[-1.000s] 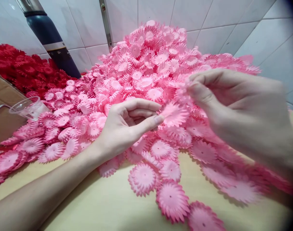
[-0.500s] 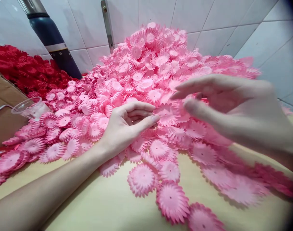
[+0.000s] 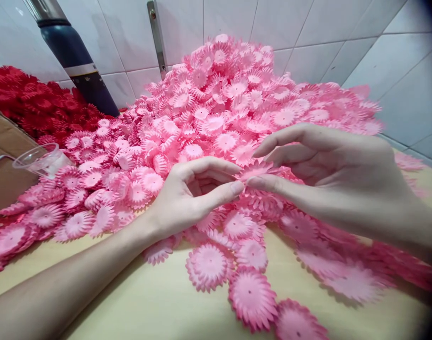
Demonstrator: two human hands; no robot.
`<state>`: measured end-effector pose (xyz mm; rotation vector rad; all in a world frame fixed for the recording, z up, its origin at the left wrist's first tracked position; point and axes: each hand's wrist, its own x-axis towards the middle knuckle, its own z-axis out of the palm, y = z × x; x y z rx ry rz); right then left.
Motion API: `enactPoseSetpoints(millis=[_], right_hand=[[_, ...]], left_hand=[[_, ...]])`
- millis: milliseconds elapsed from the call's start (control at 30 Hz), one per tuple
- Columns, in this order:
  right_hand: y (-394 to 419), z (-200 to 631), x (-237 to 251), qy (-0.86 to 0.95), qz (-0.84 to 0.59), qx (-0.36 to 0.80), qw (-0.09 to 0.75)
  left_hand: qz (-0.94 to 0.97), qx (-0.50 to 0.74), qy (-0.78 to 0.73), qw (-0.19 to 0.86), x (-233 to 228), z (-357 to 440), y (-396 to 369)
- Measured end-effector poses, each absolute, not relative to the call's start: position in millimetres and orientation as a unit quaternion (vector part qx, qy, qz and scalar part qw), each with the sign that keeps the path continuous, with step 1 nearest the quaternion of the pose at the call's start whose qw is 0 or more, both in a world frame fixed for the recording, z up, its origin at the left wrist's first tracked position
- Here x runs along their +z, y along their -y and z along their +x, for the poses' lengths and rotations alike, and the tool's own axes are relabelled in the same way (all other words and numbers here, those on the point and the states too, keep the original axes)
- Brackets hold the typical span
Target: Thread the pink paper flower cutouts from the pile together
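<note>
Pink petal disc (image 3: 257,170) sits pinched in the left hand (image 3: 191,198); the right hand (image 3: 347,165) is parted around its edge. Edge-handling seems underway, next needing a light pinch.

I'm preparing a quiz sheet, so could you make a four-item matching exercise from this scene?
1. Left hand
2. Bottle
3. Metal strip
4. Clear cup

A. Mounted on the tiled wall
B. Next to the cardboard
C. Holding a pink flower piece
D. Dark blue

Pairs: 1-C, 2-D, 3-A, 4-B
</note>
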<state>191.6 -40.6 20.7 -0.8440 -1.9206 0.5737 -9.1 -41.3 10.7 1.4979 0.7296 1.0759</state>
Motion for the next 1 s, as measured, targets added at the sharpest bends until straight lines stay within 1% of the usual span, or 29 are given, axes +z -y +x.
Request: enactPoseSetpoints(millis=[133,333,533,733,1000], right_hand=[[42.7,190.3,21.1,0.787,-0.337,0.25,0.452],[42.8,186.0,22.1,0.801,-0.33,0.205,0.456],[42.1,183.4,19.1,0.793,-0.325,0.216,0.468],[41.9,184.8,20.8,0.802,-0.337,0.222,0.441],[41.5,187.4,22.2,0.837,-0.34,0.151,0.401]], left_hand=[[0.633,0.45,-0.308,0.55,11.2,-8.8,41.7],[0.638,0.43,-0.303,0.562,8.7,-10.1,41.0],[0.643,0.43,-0.281,0.568,5.9,-10.8,39.5],[0.643,0.43,-0.299,0.558,8.0,-10.2,39.5],[0.615,0.456,-0.319,0.559,9.7,-11.7,35.8]])
